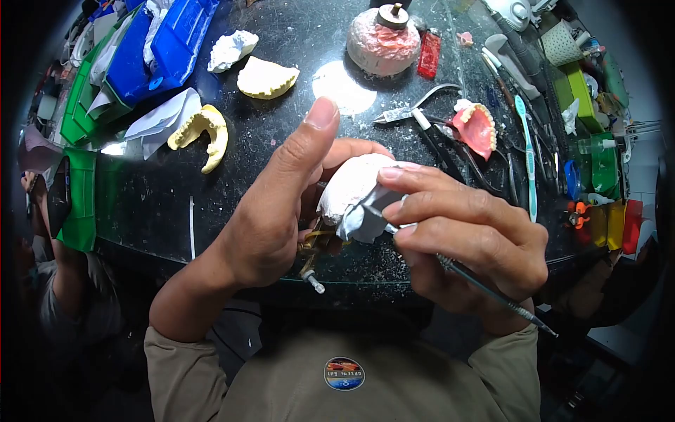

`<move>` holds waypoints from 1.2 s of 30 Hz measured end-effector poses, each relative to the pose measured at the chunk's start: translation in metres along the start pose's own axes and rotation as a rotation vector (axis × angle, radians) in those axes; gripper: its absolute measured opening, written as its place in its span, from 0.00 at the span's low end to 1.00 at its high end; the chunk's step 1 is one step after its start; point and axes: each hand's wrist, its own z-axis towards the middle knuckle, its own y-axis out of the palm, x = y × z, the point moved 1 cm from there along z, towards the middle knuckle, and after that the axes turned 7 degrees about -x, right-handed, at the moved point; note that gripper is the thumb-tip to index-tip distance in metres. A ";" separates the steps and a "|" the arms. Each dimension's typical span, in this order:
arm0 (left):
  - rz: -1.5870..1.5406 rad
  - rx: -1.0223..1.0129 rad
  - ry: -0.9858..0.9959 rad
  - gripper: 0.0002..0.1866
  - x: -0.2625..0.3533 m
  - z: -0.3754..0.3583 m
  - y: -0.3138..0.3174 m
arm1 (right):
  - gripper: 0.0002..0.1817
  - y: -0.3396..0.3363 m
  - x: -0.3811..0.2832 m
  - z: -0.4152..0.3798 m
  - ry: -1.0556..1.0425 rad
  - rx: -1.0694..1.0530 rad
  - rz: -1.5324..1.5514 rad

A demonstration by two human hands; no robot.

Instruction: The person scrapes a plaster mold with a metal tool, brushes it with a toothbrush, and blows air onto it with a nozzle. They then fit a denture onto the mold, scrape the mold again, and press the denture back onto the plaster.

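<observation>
My left hand [271, 200] is wrapped round a white plaster dental cast [351, 184], its thumb raised off the piece and its other fingers behind it. A grey, ragged-edged layer [365, 224] covers the cast's lower right side. Below the cast, a brass-coloured metal frame with a screw end [313, 280] sticks out under my left hand. Pinched in my right hand [478, 228] is a slim metal dental carver [492, 292]. One end reaches the grey layer, while the knurled shaft slants down to the right. My right fingertips rest at the cast's edge.
Yellow dental casts [267, 77] and a white plaster lump [232, 50] lie beyond my left hand. A round plaster-covered flask [383, 42], red lighter [429, 55], pliers [397, 114], pink denture [476, 130] and toothbrush [526, 141] lie farther right. Blue bins [184, 46] stand left.
</observation>
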 end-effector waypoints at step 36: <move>0.121 -0.010 0.158 0.45 -0.007 0.000 -0.003 | 0.12 0.006 -0.007 0.000 0.085 0.099 0.005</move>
